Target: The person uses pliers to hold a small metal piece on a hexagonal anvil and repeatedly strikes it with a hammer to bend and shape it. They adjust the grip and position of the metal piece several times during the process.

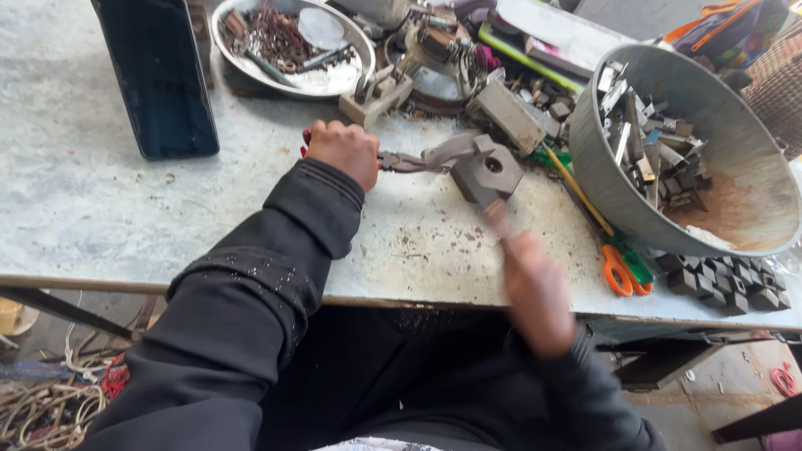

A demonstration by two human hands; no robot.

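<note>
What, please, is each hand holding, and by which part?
Left hand grips red-handled metal pliers by the handles; their jaws clamp a grey square metal block. Right hand, blurred, holds a thin tool's lower end.

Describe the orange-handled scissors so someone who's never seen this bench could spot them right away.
Start at the big grey metal basin full of metal scraps on the right of the worktable. Just below its near wall, by the table's front edge, lie the scissors, beside a pile of small dark blocks. Their bright orange loop handles stand out from the grey metal around them.
</note>
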